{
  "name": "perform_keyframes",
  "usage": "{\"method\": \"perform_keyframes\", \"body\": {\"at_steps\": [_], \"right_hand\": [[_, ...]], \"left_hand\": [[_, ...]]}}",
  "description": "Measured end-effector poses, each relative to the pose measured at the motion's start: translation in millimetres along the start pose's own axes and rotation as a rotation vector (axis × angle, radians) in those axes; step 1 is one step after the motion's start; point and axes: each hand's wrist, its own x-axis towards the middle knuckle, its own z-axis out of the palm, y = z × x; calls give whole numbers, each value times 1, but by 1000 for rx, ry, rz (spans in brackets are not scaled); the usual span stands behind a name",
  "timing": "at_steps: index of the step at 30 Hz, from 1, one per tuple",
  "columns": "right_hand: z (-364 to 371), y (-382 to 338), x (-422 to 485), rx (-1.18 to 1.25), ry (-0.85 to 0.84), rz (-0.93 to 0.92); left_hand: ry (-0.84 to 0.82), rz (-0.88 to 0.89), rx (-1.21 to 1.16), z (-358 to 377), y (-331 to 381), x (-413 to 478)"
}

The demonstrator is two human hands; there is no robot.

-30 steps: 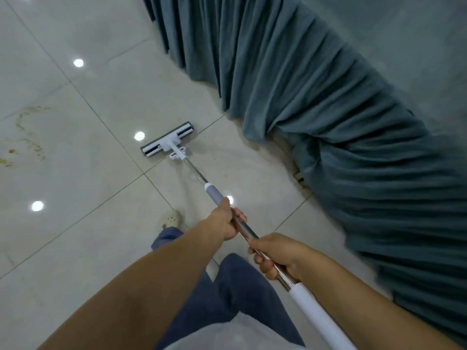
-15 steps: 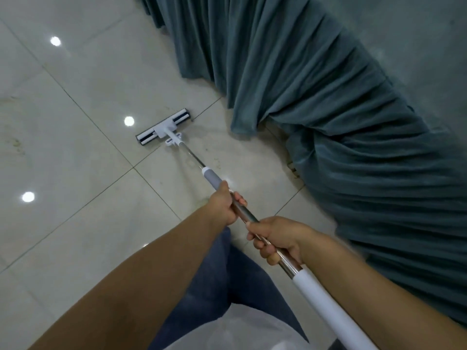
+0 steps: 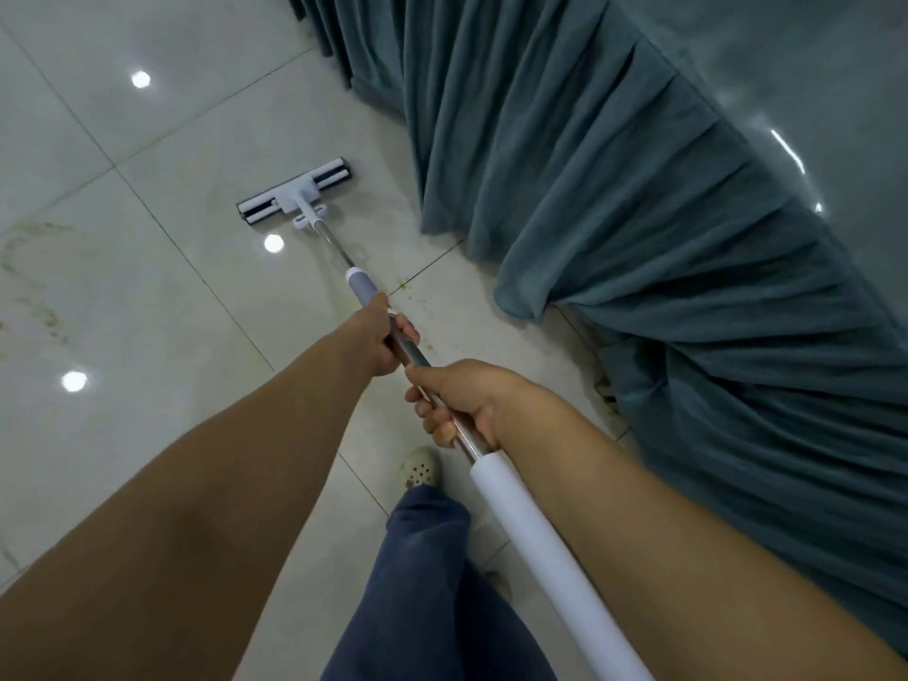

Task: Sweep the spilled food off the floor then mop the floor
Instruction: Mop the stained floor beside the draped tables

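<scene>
A flat mop with a white head point(image 3: 295, 196) rests on the pale tiled floor point(image 3: 147, 287), its metal handle running back toward me. My left hand point(image 3: 381, 336) grips the handle just below the grey sleeve. My right hand point(image 3: 457, 405) grips it lower, above the white foam grip point(image 3: 540, 548). Yellowish food specks point(image 3: 404, 286) lie on a grout line beside the handle. Faint yellow-brown smears point(image 3: 34, 297) mark the tile at the left.
A heavy teal curtain point(image 3: 638, 238) pools on the floor along the right, close to the mop head. More crumbs point(image 3: 607, 393) sit at the curtain's hem. My foot in a pale clog point(image 3: 420, 466) and blue trouser leg stand beneath the handle.
The view has swung, so the mop head now sits nearer the curtain. A foot in a clog shows under the handle. Both hands keep their grip.
</scene>
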Motion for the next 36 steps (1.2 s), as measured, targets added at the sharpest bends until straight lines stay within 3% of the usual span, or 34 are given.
{"method": "perform_keyframes", "body": {"at_steps": [15, 30, 36], "right_hand": [[-76, 113, -28, 60, -9, -7], [-273, 429, -136, -105, 108, -29], [-320, 521, -187, -148, 120, 10]], "left_hand": [[24, -44, 22, 19, -130, -20], [-66, -83, -29, 65, -512, -101], [-74, -129, -45, 75, -620, -154]]}}
